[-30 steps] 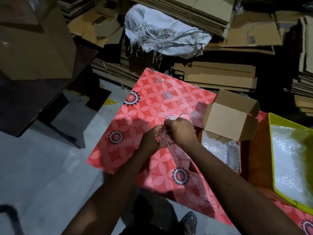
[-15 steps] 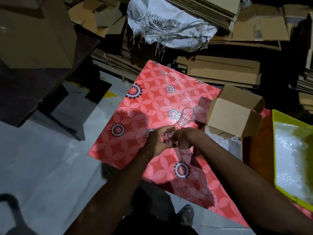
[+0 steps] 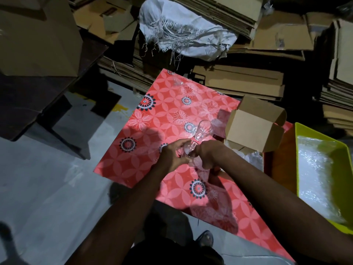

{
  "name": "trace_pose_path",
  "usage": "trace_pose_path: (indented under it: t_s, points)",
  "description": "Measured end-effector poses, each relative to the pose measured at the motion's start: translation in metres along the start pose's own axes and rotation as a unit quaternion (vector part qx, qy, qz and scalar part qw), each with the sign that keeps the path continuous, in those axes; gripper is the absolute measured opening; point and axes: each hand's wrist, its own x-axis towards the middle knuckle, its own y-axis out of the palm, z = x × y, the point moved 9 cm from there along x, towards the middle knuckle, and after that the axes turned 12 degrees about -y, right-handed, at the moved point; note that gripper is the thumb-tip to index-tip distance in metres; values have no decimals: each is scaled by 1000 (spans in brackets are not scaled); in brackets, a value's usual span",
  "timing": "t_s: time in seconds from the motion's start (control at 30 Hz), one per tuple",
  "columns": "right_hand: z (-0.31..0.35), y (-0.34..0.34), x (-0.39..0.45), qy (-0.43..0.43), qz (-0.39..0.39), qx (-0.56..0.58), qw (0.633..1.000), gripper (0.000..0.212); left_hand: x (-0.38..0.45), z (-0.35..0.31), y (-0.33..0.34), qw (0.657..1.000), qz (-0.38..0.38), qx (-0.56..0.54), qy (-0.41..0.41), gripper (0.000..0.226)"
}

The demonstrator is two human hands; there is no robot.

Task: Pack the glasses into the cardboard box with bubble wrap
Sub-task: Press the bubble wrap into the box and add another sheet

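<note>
Currently the work surface is a red table cover printed with pale petals and dark flower rosettes [image 3: 164,119]. At its right edge stands a yellow-green plastic tray [image 3: 298,131] lined with a sheet of clear bubble wrap [image 3: 317,176]. Just left of the tray sits the small brown cardboard box [image 3: 254,129], flaps open, with more crumpled clear wrap [image 3: 252,159] at its near side.

Both hands meet over the middle of the cover. Left hand [image 3: 172,155]: fingers curled, closing on the base of a clear, ribbed drinking glass [image 3: 202,131]. Right hand [image 3: 208,155]: fingers curled round the same lower part and a bit of clear film [image 3: 198,165] hanging below it. The glass is tilted, mouth pointing up and away toward the box, upper half bare. What seems to be a second clear glass [image 3: 176,81] stands near the far corner of the cover; too faint to confirm.

Judgement: the step in hand is wrapping this glass, early stage.

To do it well:
- keep one hand firm on the base while the other draws film up over the rim;
- cover the rim fully, since it looks the most fragile part;
- work low over the cover, so a slip means a short fall;
- tuck loose ends in before moving to the box.

Risk: the smooth glass may slip through the thin film.
</note>
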Motion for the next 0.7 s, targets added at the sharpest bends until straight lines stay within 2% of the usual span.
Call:
trace_pose_path:
  t_s: [0.27, 0.33, 0.47, 0.53, 0.7]
  points:
    - [7, 3, 15, -9, 25, 22, 999, 60, 2, 5, 2, 1000, 8, 3, -27, 78]
    - [7, 2, 9, -9, -9, 0, 1000, 58, 1, 4, 2, 999, 6, 2, -36, 75]
    - [18, -11, -26, -28, -146, -25, 989, 50, 1, 5, 2, 999, -5, 17, -36, 75]
    - [26, -10, -37, -44, -179, -27, 983, 47, -1, 5, 2, 999, -13, 22, -26, 76]
    - [26, 12, -30, -40, -126, -3, 991, 38, -9, -13, 12, 998, -1, 64, 28, 79]
